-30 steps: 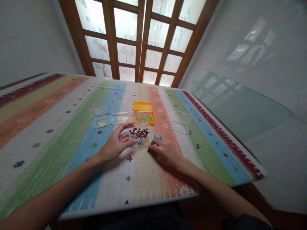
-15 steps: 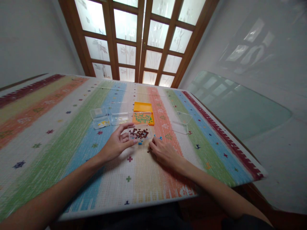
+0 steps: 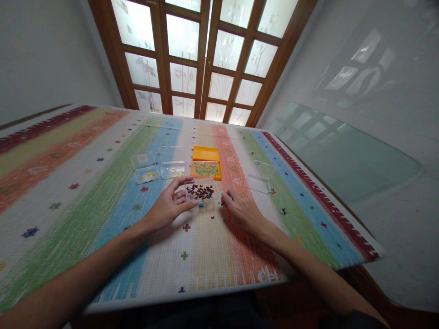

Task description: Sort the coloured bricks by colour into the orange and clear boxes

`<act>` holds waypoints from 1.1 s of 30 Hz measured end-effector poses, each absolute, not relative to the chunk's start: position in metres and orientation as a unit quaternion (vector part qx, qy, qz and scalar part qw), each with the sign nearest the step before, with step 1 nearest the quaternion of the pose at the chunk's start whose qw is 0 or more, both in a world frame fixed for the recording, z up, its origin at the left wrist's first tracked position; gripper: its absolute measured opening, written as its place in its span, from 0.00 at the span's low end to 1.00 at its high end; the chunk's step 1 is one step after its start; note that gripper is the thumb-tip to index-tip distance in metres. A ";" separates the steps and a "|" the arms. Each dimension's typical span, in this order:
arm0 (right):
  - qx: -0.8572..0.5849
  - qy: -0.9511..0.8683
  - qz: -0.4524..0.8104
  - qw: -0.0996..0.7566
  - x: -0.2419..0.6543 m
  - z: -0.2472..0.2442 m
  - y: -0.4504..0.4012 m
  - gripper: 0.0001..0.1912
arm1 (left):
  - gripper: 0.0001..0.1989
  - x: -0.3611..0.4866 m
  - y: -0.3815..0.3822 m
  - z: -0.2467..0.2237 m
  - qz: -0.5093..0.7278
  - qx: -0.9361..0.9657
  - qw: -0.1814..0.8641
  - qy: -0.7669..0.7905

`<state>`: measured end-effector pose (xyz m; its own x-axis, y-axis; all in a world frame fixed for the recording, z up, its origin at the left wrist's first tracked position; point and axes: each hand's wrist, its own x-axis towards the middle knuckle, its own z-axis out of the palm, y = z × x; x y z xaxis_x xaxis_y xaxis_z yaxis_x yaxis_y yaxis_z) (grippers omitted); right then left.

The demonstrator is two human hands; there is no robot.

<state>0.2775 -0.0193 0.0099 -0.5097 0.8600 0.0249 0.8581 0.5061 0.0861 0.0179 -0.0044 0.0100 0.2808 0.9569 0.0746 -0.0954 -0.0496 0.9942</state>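
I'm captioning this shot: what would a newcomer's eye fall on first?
Probably the orange box, open near the middle of the striped tablecloth, with green pieces at its near half. Just in front, the left hand holds a clear box of brown pieces. Beyond, bright panes fill the wooden doors.

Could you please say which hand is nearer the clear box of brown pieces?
Left. The left hand holds the clear box of brown pieces by its left end; the right hand is apart from it, to its right.
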 end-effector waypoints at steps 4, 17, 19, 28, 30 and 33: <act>0.486 0.870 0.057 -0.053 0.273 0.030 -0.016 0.12 | 0.30 0.019 -0.006 0.008 0.448 0.568 0.570 0.389; 0.257 0.962 -0.041 -0.085 0.224 0.051 0.013 0.11 | 0.32 0.022 -0.008 -0.004 0.423 0.549 0.651 0.310; 0.247 0.964 -0.052 -0.085 0.224 0.050 0.016 0.12 | 0.32 0.022 -0.009 -0.004 0.423 0.544 0.656 0.307; 0.238 0.961 -0.051 -0.132 0.227 0.046 0.023 0.05 | 0.32 0.023 -0.009 -0.001 0.426 0.556 0.643 0.310; 0.251 0.957 -0.046 -0.135 0.227 0.046 0.023 0.04 | 0.32 0.023 -0.009 0.001 0.427 0.558 0.640 0.312; 0.255 0.956 -0.052 -0.137 0.229 0.049 0.021 0.04 | 0.31 0.023 -0.010 0.002 0.432 0.563 0.632 0.312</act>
